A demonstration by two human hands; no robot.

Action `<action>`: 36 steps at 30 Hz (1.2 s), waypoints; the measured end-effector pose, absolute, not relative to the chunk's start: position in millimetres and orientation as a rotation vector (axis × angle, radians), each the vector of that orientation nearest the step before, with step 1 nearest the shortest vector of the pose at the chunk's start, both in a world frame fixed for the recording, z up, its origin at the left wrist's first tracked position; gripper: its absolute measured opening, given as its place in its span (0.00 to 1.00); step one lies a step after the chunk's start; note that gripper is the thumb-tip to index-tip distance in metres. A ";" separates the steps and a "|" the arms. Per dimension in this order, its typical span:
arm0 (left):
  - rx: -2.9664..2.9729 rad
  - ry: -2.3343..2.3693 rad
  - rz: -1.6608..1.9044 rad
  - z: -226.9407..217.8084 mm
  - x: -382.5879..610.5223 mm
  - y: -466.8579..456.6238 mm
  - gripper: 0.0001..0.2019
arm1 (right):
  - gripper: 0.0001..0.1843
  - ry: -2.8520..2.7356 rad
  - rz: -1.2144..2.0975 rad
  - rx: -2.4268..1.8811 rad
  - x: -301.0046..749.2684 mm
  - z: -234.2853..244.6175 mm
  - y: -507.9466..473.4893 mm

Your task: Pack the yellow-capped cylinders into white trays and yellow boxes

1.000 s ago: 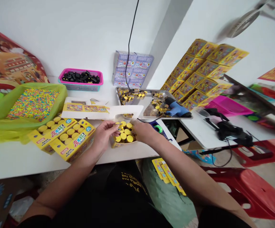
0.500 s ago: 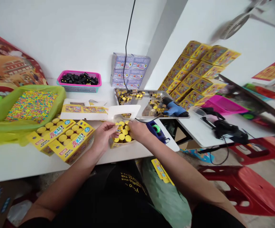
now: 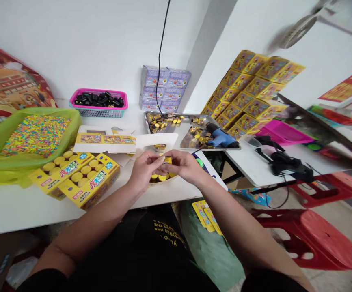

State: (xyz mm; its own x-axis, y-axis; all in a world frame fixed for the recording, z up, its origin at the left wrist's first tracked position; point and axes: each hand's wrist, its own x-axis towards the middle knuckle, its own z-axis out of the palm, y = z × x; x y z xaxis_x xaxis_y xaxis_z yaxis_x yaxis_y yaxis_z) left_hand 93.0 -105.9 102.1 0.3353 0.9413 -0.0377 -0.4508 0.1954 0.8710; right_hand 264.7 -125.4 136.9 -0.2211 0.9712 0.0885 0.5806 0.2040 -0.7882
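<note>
Yellow-capped cylinder (image 3: 167, 160) had just risen clear of the open yellow box (image 3: 158, 183), gripped between the left hand (image 3: 147, 170) and right hand (image 3: 184, 165), with a steel tray (image 3: 178, 130) at twelve o'clock.

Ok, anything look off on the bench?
One thing: a blue-handled glue gun lies inside the metal tray, right among the loose yellow-capped pieces. Those are scattered in heaps, not in rows, so the tool looks oddly placed.

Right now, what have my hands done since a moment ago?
Your left hand and right hand have risen from the yellow-capped tubs in the open box and met above it, both on a small yellow piece. The metal tray and glue gun stayed put.
</note>
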 end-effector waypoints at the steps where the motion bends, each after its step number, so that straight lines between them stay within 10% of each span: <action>1: 0.957 0.707 1.087 101.2 93.9 -105.8 0.23 | 0.21 -1.909 0.767 -1.527 266.5 137.7 -126.5; 8: 1.471 1.038 1.596 81.6 69.1 -105.9 0.08 | 0.17 -2.455 0.193 -1.975 278.8 125.6 -120.9; 13: 1.568 1.144 1.782 51.3 58.5 -107.5 0.20 | 0.21 -2.589 0.299 -1.766 278.1 116.1 -114.7; 22: 1.026 0.981 1.516 33.8 70.3 -84.2 0.26 | 0.09 -1.911 0.532 -1.738 344.8 132.1 -82.3; 36: 0.993 1.038 1.232 32.4 68.6 -88.2 0.21 | 0.30 -1.442 -0.067 -2.828 477.9 88.1 123.5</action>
State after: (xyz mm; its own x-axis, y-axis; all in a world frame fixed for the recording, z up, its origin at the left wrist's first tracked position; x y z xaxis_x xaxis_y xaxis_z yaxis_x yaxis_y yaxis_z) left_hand 68.6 -88.2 32.4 0.0459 0.9964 -0.0706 -0.2391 0.0796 0.9677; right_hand 477.9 123.5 88.1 0.5868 0.8094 0.0227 0.8080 -0.5871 0.0489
